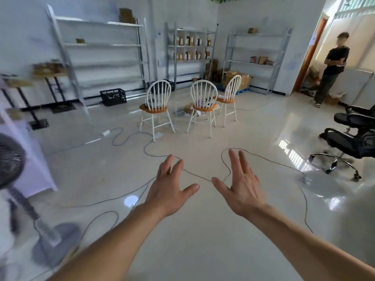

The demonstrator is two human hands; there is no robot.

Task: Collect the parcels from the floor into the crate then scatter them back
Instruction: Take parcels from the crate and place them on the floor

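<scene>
Head view: the fingers (pixel 233 161) of the right hand (pixel 241 189) and of the left hand (pixel 170 187) are held straight and spread, palms down, with nothing gripped. Beneath them only the glossy pale floor (pixel 203 240) and thin looping cables (pixel 129 136) are seen. The black slatted plastic crate (pixel 113 96) is set well apart, by the metal shelves (pixel 101 47). What looks like a brown cardboard parcel (pixel 189 107) lies between the white spindle-back chairs (pixel 156 104). Collecting is judged not yet begun, and the crate would need to be fetched first
</scene>
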